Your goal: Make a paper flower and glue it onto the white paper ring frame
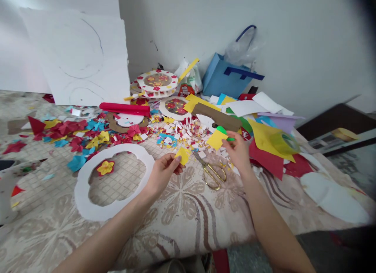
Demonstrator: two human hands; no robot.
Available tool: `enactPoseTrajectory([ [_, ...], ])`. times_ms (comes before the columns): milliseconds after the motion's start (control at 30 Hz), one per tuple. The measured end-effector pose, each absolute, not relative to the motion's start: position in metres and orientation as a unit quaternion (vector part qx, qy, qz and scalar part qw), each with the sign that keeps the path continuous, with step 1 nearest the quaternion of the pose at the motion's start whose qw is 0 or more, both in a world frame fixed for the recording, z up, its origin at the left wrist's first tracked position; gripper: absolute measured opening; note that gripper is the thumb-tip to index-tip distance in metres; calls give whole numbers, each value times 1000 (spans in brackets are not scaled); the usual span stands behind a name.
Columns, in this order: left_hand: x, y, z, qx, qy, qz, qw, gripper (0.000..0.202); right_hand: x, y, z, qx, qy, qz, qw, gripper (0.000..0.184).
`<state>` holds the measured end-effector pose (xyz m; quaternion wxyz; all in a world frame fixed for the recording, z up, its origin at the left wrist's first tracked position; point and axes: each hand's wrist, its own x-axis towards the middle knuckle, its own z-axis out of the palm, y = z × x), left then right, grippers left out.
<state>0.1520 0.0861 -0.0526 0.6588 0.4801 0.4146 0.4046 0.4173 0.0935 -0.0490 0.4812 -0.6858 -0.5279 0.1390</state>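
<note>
My left hand (162, 174) pinches a small yellow paper piece (182, 155) above the patterned cloth. My right hand (238, 152) is closed on a larger yellow paper square (216, 140) together with a green item (223, 131) that I cannot make out clearly. Gold-handled scissors (212, 172) lie on the cloth between the two hands. A white scalloped paper ring (117, 154) lies to the left of my left hand, with a red and yellow paper flower (105, 167) inside it.
Small paper scraps (179, 134) and folded flowers (73, 130) cover the middle and left. Coloured sheets (264, 138) and a tape roll (283, 143) lie at right. Decorated round trays (158, 83), a blue paper bag (226, 77) and a white board (79, 53) stand at the back.
</note>
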Motion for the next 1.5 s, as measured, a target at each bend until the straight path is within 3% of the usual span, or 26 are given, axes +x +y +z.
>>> enactPoseTrajectory([
  [100,152,87,-53,466,411,411,667,27,428,77,-45,-722,-573,31,387,30],
  [167,152,88,-54,449,412,416,675,26,419,58,-46,-703,-641,104,291,22],
  [267,152,89,-54,426,405,426,688,24,398,32,-50,-656,-722,163,146,27],
  [467,150,90,-54,410,396,443,692,24,385,11,-52,-672,-729,104,85,35],
  [700,149,92,-55,403,385,446,700,23,406,-5,-31,-699,-672,176,172,36],
  [833,150,90,-54,416,376,426,710,24,401,21,-29,-658,-618,323,286,15],
  [1067,152,88,-56,421,375,410,717,26,338,82,-31,-541,-522,483,448,36],
  [1300,155,87,-58,385,390,414,726,38,323,87,-35,-532,-466,516,483,36],
  [1500,157,83,-55,422,410,374,717,33,322,81,-46,-524,-441,523,507,35],
])
